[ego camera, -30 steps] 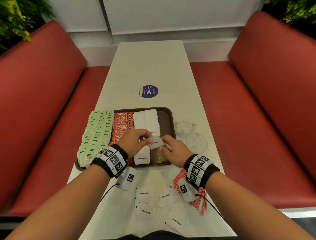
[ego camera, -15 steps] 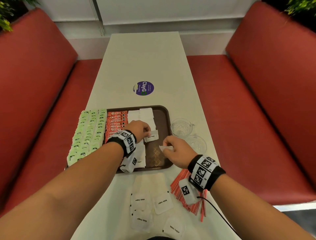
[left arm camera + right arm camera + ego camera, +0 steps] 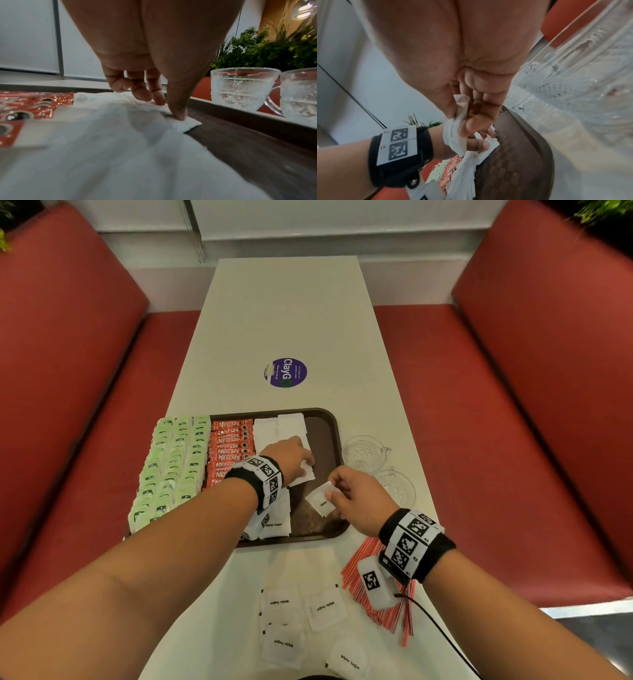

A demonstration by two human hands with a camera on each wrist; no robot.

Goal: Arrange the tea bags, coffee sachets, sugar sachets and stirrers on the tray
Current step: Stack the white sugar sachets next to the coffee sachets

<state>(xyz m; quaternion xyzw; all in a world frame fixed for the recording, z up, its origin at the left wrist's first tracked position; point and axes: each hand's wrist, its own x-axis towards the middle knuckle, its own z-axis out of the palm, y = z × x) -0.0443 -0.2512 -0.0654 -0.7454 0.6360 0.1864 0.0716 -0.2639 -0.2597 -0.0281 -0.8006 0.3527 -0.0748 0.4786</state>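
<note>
A white sugar sachet [image 3: 321, 500] is pinched between thumb and fingers of the right hand [image 3: 356, 501], raised over the near right part of the brown tray [image 3: 337, 436]; it hangs tilted, one corner pointing toward the tray's left. The left hand [image 3: 291, 457] presses its thumb and fingertips [image 3: 178, 115] on another sugar sachet [image 3: 303, 475] lying flat at the right edge of the white sugar column. Left of that column run the red coffee sachets [image 3: 231, 450], long axes across the tray, then the green tea bags [image 3: 171, 467] overhanging the tray's left rim. Two glass cups [image 3: 364, 453] stand just beside the tray's right rim. On the desk [image 3: 284, 313], loose sugar sachets [image 3: 323, 607] and red stirrers [image 3: 376, 601] lie near the front edge, stirrers partly under the right wrist.
</note>
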